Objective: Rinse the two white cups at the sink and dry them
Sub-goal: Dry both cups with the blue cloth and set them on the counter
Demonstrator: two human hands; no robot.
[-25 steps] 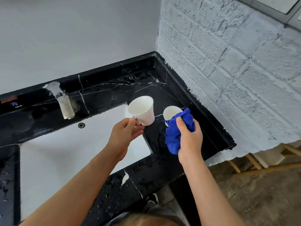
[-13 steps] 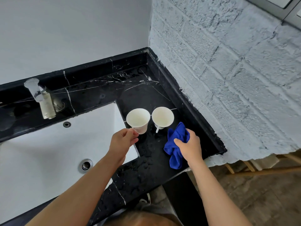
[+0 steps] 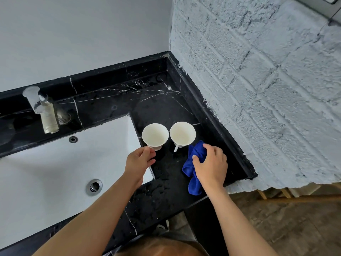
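Observation:
Two white cups stand upright side by side on the black marble counter [image 3: 162, 183], right of the sink [image 3: 60, 169]. My left hand [image 3: 139, 162] pinches the handle of the left cup [image 3: 155, 135]. The right cup [image 3: 182, 134] stands free, its handle pointing toward me. My right hand [image 3: 211, 166] rests on a crumpled blue cloth [image 3: 193, 174] that lies on the counter just in front of the right cup, fingers curled over it.
A chrome faucet [image 3: 43, 109] stands behind the white basin, whose drain [image 3: 94, 186] is near me. Water drops cover the counter in front of the cups. A grey brick wall [image 3: 258, 89] borders the counter on the right.
My left hand has brought the left cup down onto the counter beside the other cup. My right hand has lowered the blue cloth onto the counter.

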